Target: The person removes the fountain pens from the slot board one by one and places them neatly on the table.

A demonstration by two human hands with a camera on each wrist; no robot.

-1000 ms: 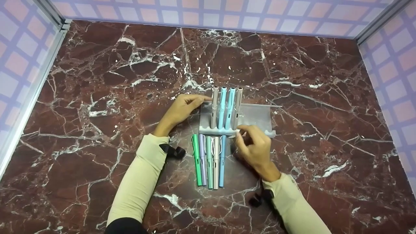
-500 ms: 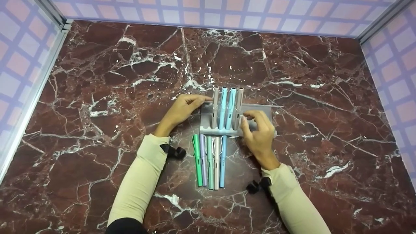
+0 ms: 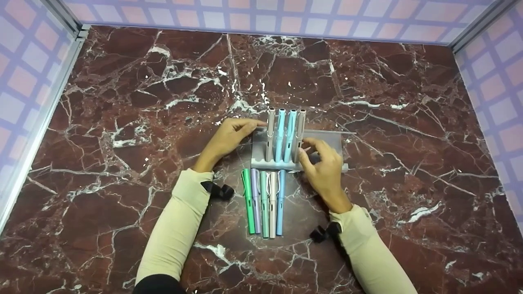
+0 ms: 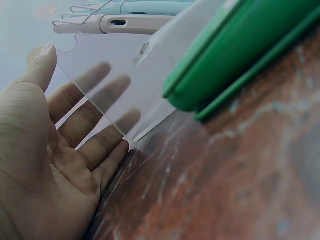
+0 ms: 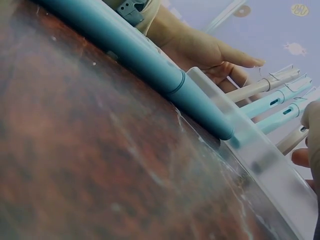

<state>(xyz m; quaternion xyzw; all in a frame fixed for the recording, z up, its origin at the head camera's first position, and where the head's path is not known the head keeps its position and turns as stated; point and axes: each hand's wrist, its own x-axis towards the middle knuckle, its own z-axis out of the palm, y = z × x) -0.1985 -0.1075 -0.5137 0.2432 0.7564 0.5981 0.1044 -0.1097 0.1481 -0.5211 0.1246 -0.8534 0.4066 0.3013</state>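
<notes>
A clear stand holds four upright pens: two light blue ones between a brown one on the left and a brown pen on the right. My left hand grips the stand's left edge; in the left wrist view, the thumb of that hand lies on the panel's edge and its fingers show behind the clear panel. My right hand pinches the right brown pen low down, between thumb and index finger. The right wrist view shows this pen partly covered by the fingers.
In front of the stand, several pens lie side by side on the marbled table: green, purple, teal, beige and blue. Checked panels border the table.
From the stand's front rail, my right hand has moved up to the right brown pen, and its fingertips have closed on it. My left hand has stayed in place.
</notes>
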